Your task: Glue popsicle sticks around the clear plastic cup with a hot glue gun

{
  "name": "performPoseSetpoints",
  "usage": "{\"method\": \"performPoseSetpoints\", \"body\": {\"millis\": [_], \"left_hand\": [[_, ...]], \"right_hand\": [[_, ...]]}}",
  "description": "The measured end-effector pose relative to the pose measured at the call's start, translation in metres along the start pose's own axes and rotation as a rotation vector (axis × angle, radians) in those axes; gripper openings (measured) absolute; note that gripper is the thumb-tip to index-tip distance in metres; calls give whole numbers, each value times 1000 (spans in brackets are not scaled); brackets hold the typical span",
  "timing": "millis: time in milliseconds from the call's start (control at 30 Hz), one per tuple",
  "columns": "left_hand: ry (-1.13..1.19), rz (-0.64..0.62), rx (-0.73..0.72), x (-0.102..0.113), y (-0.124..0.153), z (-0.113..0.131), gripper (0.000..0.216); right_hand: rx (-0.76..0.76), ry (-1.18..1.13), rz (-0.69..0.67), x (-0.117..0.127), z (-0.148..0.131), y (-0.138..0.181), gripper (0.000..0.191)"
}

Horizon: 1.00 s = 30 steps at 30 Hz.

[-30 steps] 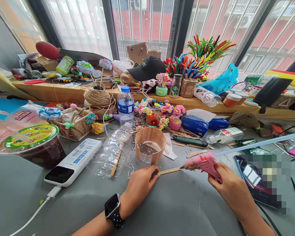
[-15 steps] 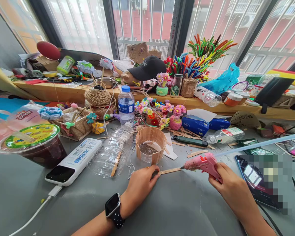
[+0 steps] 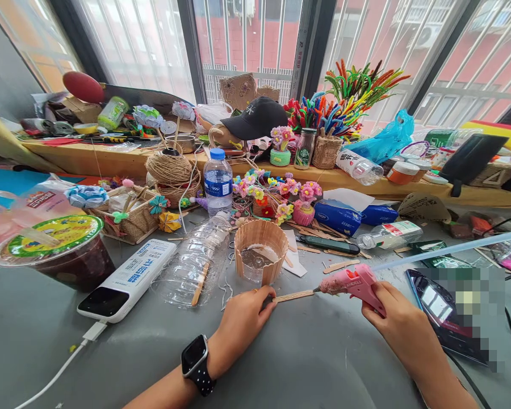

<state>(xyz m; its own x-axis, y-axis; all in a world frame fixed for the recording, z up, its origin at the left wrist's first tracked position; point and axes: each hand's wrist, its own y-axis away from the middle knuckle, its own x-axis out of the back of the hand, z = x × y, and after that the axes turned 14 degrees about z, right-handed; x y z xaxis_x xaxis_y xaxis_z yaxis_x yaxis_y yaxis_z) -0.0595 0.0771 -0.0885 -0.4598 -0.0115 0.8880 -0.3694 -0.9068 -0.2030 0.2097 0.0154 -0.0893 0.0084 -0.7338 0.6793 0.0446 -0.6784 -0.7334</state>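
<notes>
My left hand pinches one end of a flat wooden craft stick that lies on the grey table. My right hand grips a pink hot glue gun, whose nozzle touches the stick's right end. A long clear glue stick juts out of the gun's back. Just beyond my hands stands a small cup clad in wooden sticks. A black smartwatch sits on my left wrist.
An empty clear plastic bottle lies beside a white power bank with its cable. A lidded drink cup is at left, a tablet at right. Twine, a water bottle, paper flowers, pipe cleaners and loose sticks crowd the back.
</notes>
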Motion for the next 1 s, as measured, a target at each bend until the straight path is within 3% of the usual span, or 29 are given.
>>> {"method": "performPoseSetpoints", "body": {"millis": [233,400,533,700,833,1000], "left_hand": [[-11,12,-17,-1,-1,-1,21],[-12,8,-17,0,0,0,21],[-23,6,-23,0,1,0,22],[-27,17,-37,1,1,1,21],[-36,29,-60,2,1,1,20],[-75,91,-138,-5,2,-3,15]], "right_hand": [[-135,-52,18,3,-2,-7,13],[-329,-129,-3,5,-3,-13,29],[-607,-202,-83,3,-2,-17,40],[-1003,-558,-323,-8,4,-14,43],[-995,-687,-252,-15,7,-9,40],[-933,-508,-253,-13,1,-12,43]]}}
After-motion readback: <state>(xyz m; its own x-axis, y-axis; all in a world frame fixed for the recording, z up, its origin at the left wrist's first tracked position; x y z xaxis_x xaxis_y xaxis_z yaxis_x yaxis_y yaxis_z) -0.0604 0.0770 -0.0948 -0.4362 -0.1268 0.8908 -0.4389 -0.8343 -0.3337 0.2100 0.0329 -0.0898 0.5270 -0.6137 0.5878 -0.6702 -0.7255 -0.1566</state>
